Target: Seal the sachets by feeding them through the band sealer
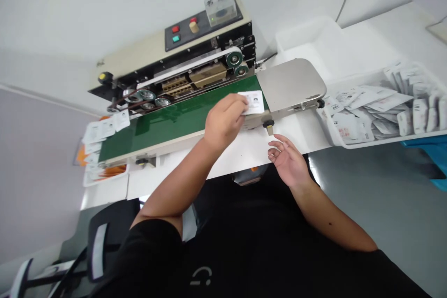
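Observation:
My left hand (pixel 225 121) pinches a small white printed sachet (pixel 256 102) by its left end, over the right end of the green conveyor belt (pixel 160 125). The belt runs along the front of a band sealing machine (pixel 178 51). Part of the sachet is hidden by my fingers. Lower and to the right, my right hand (pixel 288 160) hovers off the table's front edge with its fingers apart and loosely curled, holding nothing. Near its fingertips is a black and yellow knob (pixel 268 124) on the conveyor's side.
A metal plate (pixel 289 81) extends the belt rightward. At right stands a white bin (pixel 349 145) full of sachets. Several sachets (pixel 101 130) hang off the belt's left end, above a tray with orange packets (pixel 110 172). A black chair (pixel 111 223) stands lower left.

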Action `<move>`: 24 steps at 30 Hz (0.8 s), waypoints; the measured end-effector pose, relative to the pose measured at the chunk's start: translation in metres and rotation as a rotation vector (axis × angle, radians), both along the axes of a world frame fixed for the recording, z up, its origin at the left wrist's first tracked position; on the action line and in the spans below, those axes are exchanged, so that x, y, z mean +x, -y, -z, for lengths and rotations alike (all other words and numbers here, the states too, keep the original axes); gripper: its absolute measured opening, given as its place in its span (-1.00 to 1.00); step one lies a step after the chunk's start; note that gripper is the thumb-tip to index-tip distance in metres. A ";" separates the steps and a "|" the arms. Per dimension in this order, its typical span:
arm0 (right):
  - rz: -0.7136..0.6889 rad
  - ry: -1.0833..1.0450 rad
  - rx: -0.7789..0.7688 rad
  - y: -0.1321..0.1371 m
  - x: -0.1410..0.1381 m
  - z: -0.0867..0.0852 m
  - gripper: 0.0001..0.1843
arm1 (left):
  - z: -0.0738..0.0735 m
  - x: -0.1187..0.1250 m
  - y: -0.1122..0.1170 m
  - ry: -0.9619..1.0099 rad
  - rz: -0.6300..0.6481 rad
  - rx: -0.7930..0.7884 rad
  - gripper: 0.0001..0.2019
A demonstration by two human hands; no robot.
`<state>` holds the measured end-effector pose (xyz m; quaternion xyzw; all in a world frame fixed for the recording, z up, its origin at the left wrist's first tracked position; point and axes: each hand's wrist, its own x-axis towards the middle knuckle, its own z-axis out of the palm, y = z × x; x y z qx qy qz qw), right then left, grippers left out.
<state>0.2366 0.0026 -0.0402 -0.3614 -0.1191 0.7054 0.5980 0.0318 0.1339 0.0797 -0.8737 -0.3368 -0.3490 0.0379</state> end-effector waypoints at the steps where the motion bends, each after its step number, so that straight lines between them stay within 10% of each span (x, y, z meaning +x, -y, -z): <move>1: 0.004 -0.005 -0.004 0.000 0.003 0.001 -0.64 | 0.000 0.002 -0.014 -0.013 -0.003 0.026 -0.83; 9: 0.041 -0.030 -0.024 -0.005 0.027 0.007 -0.66 | 0.006 0.013 -0.086 -0.150 -0.124 0.081 -0.83; 24: 0.057 -0.053 -0.038 -0.009 0.045 0.014 -0.71 | -0.006 0.001 -0.097 -0.337 -0.305 0.028 -0.83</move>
